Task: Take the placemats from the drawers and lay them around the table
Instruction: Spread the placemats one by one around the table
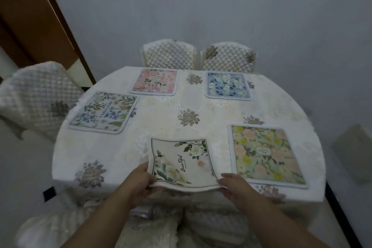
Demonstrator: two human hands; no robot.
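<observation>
Placemats are the matter here, and the cream one point(181, 162) with white flowers and a dark border line is being laid at 6 o'clock on the table point(201, 106), at the near edge. It is held by its two near corners: the left hand point(141, 181) is pinched on the near left corner, thumb above and fingers beneath, and the right hand point(231, 185) is closed likewise on the near right corner. The near edge sags and ripples between the hands while the far part lies on the cloth, so the mat is judged light, soft and floppy, not stiff, and unlikely to be harmed by handling. A two-corner hold is judged best, so that it can be drawn flat and squared to the table edge.

Four other mats are laid flat already: a yellow and pink one point(266, 155) at 4 o'clock just beside the held mat, a blue one point(227, 85) at 1 o'clock, a pink one point(155, 83) at 11 o'clock, and a green and violet one point(103, 111) at 9 o'clock. Quilted chairs point(169, 54) are seen at the far side.
</observation>
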